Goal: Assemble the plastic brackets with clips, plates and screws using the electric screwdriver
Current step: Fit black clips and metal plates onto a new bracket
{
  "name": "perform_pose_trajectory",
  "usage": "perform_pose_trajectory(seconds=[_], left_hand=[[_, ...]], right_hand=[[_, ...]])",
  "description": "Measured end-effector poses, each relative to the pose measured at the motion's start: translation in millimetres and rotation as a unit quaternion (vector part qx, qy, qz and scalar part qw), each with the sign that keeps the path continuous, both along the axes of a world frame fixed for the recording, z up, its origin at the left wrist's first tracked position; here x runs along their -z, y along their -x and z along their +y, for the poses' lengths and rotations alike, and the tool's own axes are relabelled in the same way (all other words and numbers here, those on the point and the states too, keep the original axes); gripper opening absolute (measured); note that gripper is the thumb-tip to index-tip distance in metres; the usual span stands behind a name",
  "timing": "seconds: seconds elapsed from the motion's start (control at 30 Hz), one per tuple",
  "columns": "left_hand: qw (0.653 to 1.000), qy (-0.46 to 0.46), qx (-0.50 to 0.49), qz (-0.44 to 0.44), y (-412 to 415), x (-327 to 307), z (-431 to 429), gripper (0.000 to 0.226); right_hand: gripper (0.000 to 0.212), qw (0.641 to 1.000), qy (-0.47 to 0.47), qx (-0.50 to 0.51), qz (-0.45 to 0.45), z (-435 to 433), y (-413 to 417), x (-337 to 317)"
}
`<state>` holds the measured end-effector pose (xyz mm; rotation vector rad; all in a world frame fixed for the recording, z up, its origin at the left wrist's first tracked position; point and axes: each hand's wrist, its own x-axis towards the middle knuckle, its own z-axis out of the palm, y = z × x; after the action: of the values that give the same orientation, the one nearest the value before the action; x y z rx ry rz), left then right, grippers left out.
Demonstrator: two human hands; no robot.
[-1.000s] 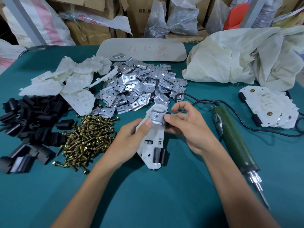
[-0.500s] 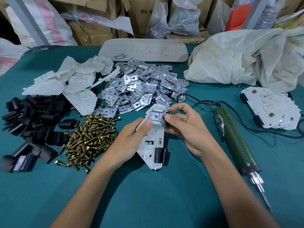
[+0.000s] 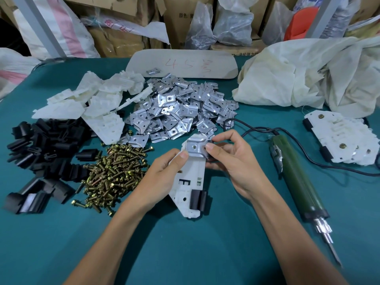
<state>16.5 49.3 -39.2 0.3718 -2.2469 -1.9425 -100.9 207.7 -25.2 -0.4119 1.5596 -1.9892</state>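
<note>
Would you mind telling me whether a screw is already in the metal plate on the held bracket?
Not in: the plate shows an empty centre hole on the bracket.

Small assembly workshop: cardboard boxes (image 3: 127, 23), woven sacks (image 3: 61, 27), parts piles on teal worktable (image 3: 185, 254).

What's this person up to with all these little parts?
A person is putting together a white plastic bracket. The left hand holds it while the right hand pinches a metal plate onto its top end. One black clip already sits on its lower end. The plate's hole is empty; the electric screwdriver lies on the table to the right.
</note>
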Motion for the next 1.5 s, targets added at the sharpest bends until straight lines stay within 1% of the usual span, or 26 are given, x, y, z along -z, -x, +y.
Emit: perform_pose_trajectory(seconds=[0.1, 0.23, 0.37, 0.57, 0.7, 0.77, 0.87, 0.9, 0.93, 1.03, 1.1, 1.17, 1.2, 1.3, 1.4, 1.43, 1.5], left_hand=[[1.0, -0.016, -0.007, 0.008, 0, -1, 0, 0.051], [0.999, -0.028, -0.014, 0.029, 0, -1, 1, 0.05], [0.996, -0.073, -0.039, 0.028, 0, 0, 2, 0.051], [0.994, -0.098, -0.038, 0.024, 1, 3, 0, 0.064], [0.994, -0.098, -0.038, 0.003, 2, 4, -1, 0.052], [0.992, -0.12, -0.032, 0.0, 2, 4, -2, 0.05], [0.986, -0.164, -0.025, -0.001, 2, 5, -2, 0.047], [0.987, -0.16, -0.033, 0.0, 2, 5, 0, 0.044], [0.99, -0.136, -0.047, -0.001, 3, 5, 3, 0.04], [0.997, 0.004, -0.077, -0.008, 5, 7, 11, 0.04], [0.995, 0.048, -0.084, -0.01, 5, 8, 11, 0.032], [0.997, 0.05, -0.065, -0.015, 6, 9, 8, 0.025], [0.997, 0.043, -0.056, -0.016, 6, 8, 7, 0.026], [0.999, 0.006, -0.041, -0.007, 4, 6, 6, 0.036], [0.999, -0.006, -0.037, -0.007, 5, 3, 7, 0.045], [0.999, -0.006, -0.037, -0.011, 4, 3, 7, 0.045], [0.999, -0.012, -0.046, -0.018, 4, 0, 8, 0.034]], right_hand=[[0.018, 1.0, -0.009, 0.003, -0.002, -1, -1, 3], [0.028, 1.0, 0.002, 0.003, -0.021, -3, -4, 2], [0.031, 0.999, 0.028, -0.005, -0.04, -4, -5, 2], [0.015, 0.998, 0.037, -0.012, -0.052, -7, -7, 4], [0.013, 0.994, 0.066, -0.027, -0.078, -8, -6, 3], [0.014, 0.991, 0.082, -0.036, -0.103, -9, -6, 3], [0.007, 0.988, 0.09, -0.03, -0.122, -9, -5, 3], [0.006, 0.989, 0.087, -0.024, -0.114, -10, -6, 3], [0.007, 0.992, 0.077, -0.016, -0.096, -10, -7, 4], [0.013, 1.0, -0.008, 0.026, 0.001, -14, -12, 9], [0.014, 0.997, -0.043, 0.048, 0.035, -18, -16, 13], [0.013, 0.997, -0.042, 0.057, 0.034, -21, -16, 14], [0.013, 0.998, -0.033, 0.055, 0.025, -21, -15, 13], [0.012, 0.999, 0.002, 0.044, -0.008, -20, -13, 11], [0.013, 0.999, 0.007, 0.044, -0.006, -18, -12, 12], [0.014, 0.999, 0.006, 0.044, 0.0, -18, -12, 12], [0.013, 0.999, 0.007, 0.042, 0.011, -18, -12, 13]])
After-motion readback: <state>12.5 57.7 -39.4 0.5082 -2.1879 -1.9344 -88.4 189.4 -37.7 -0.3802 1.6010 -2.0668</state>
